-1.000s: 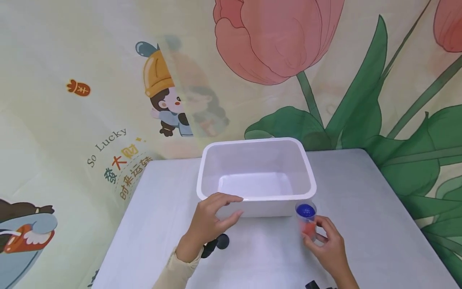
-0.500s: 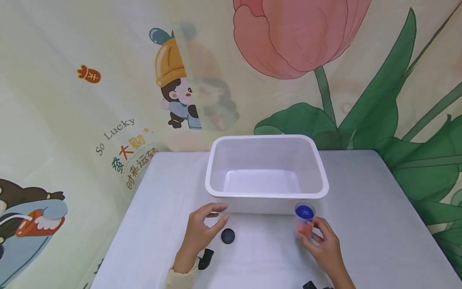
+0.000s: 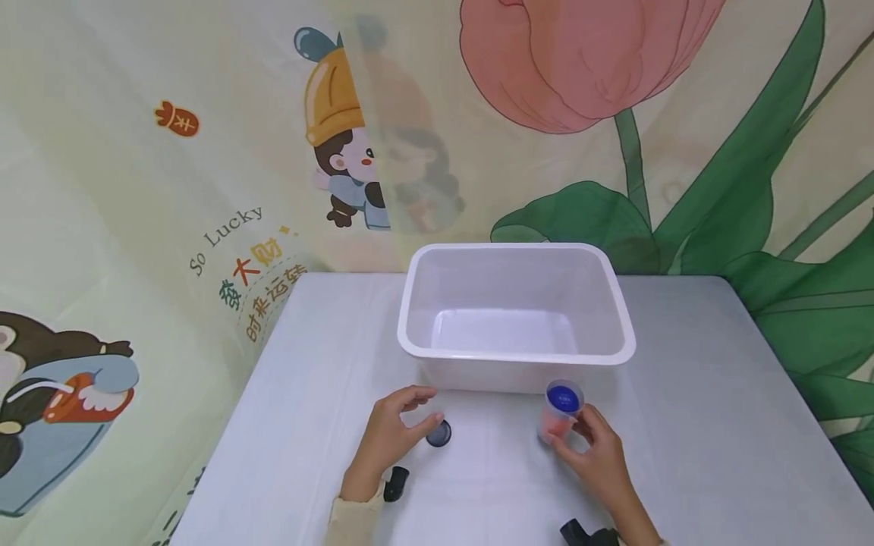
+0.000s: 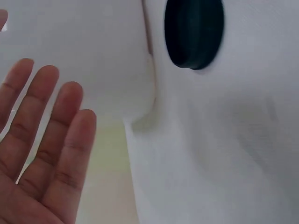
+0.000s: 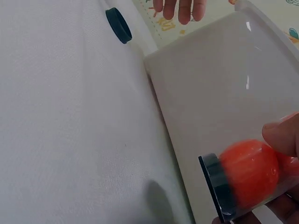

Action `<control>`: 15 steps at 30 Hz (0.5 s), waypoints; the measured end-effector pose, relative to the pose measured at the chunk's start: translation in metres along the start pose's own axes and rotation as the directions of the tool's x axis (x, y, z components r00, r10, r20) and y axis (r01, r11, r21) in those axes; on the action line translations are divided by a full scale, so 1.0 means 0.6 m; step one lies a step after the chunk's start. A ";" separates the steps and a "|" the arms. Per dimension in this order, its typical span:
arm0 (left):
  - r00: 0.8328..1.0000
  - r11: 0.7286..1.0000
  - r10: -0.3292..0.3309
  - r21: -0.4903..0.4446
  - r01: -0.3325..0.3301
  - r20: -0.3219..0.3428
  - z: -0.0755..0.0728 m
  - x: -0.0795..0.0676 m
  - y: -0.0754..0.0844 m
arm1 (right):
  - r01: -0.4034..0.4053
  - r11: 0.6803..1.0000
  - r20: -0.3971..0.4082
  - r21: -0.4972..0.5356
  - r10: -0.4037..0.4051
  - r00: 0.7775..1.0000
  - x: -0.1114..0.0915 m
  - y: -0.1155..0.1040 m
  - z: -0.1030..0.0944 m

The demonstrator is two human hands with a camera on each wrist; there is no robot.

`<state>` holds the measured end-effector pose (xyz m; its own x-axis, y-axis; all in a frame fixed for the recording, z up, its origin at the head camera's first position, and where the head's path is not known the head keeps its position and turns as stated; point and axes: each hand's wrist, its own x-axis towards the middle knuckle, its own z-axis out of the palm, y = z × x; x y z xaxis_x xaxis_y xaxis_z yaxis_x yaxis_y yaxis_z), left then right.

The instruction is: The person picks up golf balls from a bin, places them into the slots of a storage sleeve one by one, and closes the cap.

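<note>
In the head view my right hand [image 3: 592, 451] grips a clear plastic cup [image 3: 551, 423] upright in front of the white bin. A blue ball [image 3: 564, 397] shows at its top and orange-red below. The right wrist view shows an orange-red ball [image 5: 250, 172] through the cup wall and a dark cap [image 5: 218, 187] on one end, with a thumb [image 5: 280, 135] on the side. My left hand [image 3: 389, 434] holds nothing, thumb and fingers apart. A round dark lid [image 3: 439, 434] is by its thumb tip. Fingers [image 4: 70, 154] are extended in the left wrist view.
A large white bin [image 3: 519, 355] stands at the back of the white-covered table [image 3: 328, 356]. Behind it hangs a printed cloth [image 3: 437, 91] with a tulip and cartoon figures. Black wrist devices [image 3: 396, 484] sit at both wrists.
My left hand has drawn back from the bin's front and lowered. My right hand has brought the cup a little to the left. The head view has shifted.
</note>
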<state>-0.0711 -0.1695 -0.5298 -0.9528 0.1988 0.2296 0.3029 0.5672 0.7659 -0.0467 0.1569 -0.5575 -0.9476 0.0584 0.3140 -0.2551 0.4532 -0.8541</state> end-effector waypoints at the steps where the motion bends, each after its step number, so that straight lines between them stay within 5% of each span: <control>1: 1.000 1.000 -0.014 0.007 0.014 0.011 0.000 0.000 -0.003 | -0.004 1.000 0.009 -0.011 0.004 1.000 0.002 -0.001 0.002; 7: 0.987 0.992 -0.121 0.053 0.116 0.102 0.005 -0.004 -0.016 | -0.012 1.000 0.058 -0.007 0.013 0.998 0.009 0.004 0.016; 15: 0.987 0.985 -0.119 0.141 0.104 0.106 0.016 -0.013 -0.033 | -0.074 0.996 0.121 0.046 0.068 0.990 0.009 0.012 0.041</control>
<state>-0.0693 -0.1746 -0.5526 -0.9743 0.2135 0.0720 0.2027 0.6915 0.6934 -0.0582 0.1382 -0.5721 -0.9791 -0.0189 0.2026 -0.1926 0.4061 -0.8933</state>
